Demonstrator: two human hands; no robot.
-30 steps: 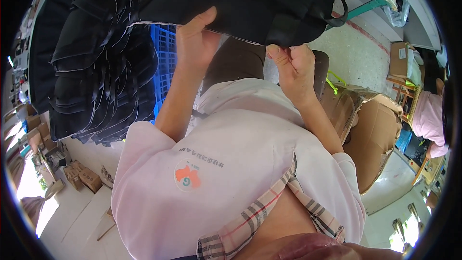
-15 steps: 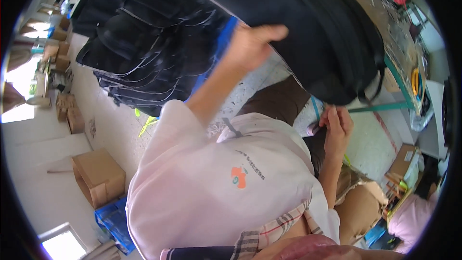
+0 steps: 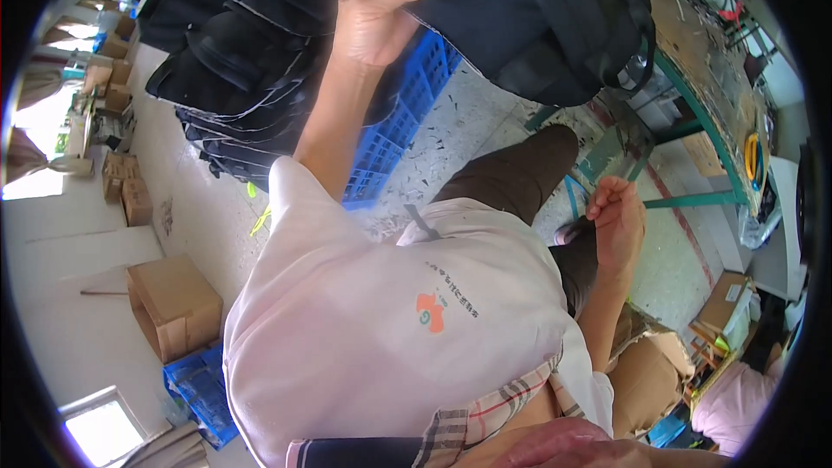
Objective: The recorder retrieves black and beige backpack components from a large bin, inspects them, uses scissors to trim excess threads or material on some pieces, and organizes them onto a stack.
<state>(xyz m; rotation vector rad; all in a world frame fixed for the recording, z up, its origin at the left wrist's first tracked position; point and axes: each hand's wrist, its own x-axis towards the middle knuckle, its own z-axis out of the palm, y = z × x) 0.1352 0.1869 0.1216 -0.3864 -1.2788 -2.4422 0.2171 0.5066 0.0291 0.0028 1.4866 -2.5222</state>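
Note:
My left hand [image 3: 374, 19] is raised and grips the edge of a large black backpack [image 3: 529, 9], which hangs across the top of the view with its straps to the right. My right hand [image 3: 617, 218] is low beside my brown-trousered leg, away from the backpack. Its fingers are curled shut, and I cannot make out anything in them. Just behind my left arm, a pile of several more black backpacks [image 3: 251, 78] lies on a blue plastic crate [image 3: 403, 121].
A green-framed workbench [image 3: 702, 134] stands at the right. Cardboard boxes [image 3: 173, 305] and a second blue crate [image 3: 204, 392] sit on the floor at the lower left. More boxes [image 3: 643, 374] and a person in pink [image 3: 737, 409] are at the lower right.
My right hand has let go of the backpack and dropped beside my leg. My left hand still holds the backpack up. The view has swung left.

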